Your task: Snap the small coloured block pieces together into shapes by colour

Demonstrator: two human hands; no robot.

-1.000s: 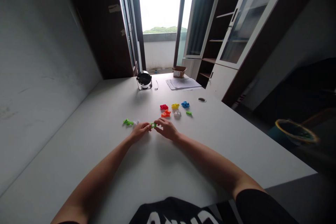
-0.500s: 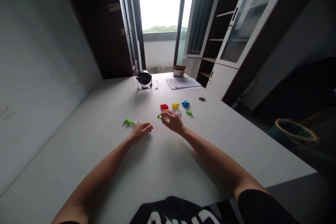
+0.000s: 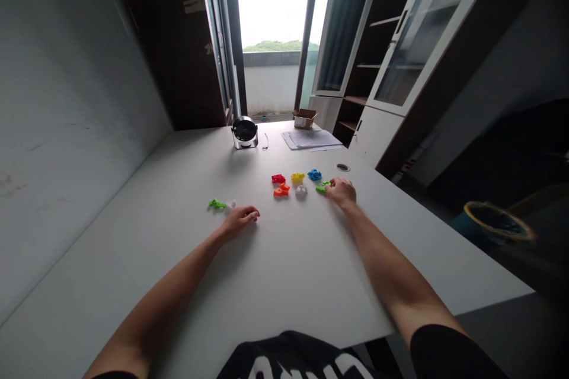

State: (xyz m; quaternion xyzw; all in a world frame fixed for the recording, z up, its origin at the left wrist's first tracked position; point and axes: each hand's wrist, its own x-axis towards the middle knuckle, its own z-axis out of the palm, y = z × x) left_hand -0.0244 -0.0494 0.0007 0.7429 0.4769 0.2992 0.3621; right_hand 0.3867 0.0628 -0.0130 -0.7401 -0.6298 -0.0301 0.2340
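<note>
My right hand pinches a green plastic piece at the right end of the small groups of pieces, touching or just above another green piece. Its fingers partly cover what they hold. On the table to the left rests my left hand, fingers loosely curled together with nothing visible in them. Beside it lie clear pieces and green pieces. Between the hands sit red, yellow, blue, orange and clear pieces, each colour in its own small pile.
The white table meets a wall on the left. Toward its far edge stand a round black lamp-like device, papers and a small cardboard box. A cable hole lies right of the blue pile. A bin is on the floor.
My right hand has moved right with the green piece, from in front of the orange pile to the lone green piece. The orange and clear piles now show fully. My left hand has stayed put.
</note>
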